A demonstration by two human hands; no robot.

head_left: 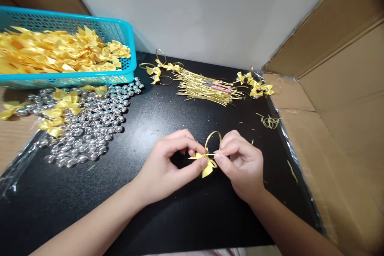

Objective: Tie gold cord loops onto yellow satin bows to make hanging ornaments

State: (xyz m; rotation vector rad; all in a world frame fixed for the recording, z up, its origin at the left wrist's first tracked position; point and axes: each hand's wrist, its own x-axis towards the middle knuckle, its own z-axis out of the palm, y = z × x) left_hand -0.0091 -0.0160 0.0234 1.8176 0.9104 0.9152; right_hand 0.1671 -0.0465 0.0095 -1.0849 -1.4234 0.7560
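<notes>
Over the front middle of the black table, my left hand (pixel 172 164) pinches a yellow ribbon bow (pixel 207 171) between thumb and forefinger. A loop of gold cord (pixel 213 133) rises behind the bow. My right hand (pixel 241 164) is closed, with thumb and forefinger pinching a thin, pale, straight piece (pixel 211 154) that reaches toward the bow. It could be a cord end or a wire; its kind is not clear. The fingertips of both hands nearly meet, and they hide part of the bow's centre.
A turquoise basket (pixel 129 48) of yellow bows stands back left. Silver beads (pixel 90 128) and several bows lie before it. Gold cords (pixel 201 88) with pink-handled snips (pixel 220 87) on top lie at the back, between finished bow loops (pixel 154 72). Cord scraps (pixel 270 121) lie right, near cardboard walls (pixel 345 68).
</notes>
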